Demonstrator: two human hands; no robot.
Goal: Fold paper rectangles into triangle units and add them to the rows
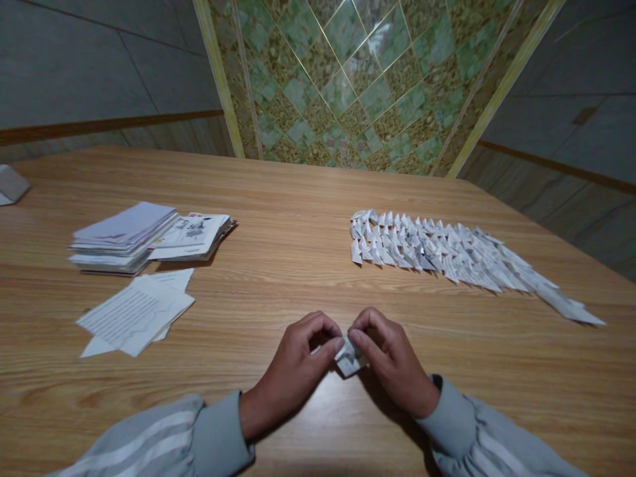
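Between my two hands is a small folded piece of printed paper (350, 361), just above the wooden table (278, 291). My left hand (303, 361) pinches its left upper edge between thumb and fingertips. From the other side, my right hand (392, 358) pinches the upper right part in the same way. The fingers hide the paper's top, so its full folded shape cannot be made out. To the right, farther back, lie several rows of folded paper pieces (417, 245) with pointed tips, packed closely together.
Loose printed sheets (134, 315) lie overlapping on the left. Behind them sit a stack of paper (124, 232) and a booklet-like pile (193, 235). A pale block-like object (10, 184) stands at the far left edge. A tiled wall (342, 86) rises behind the table.
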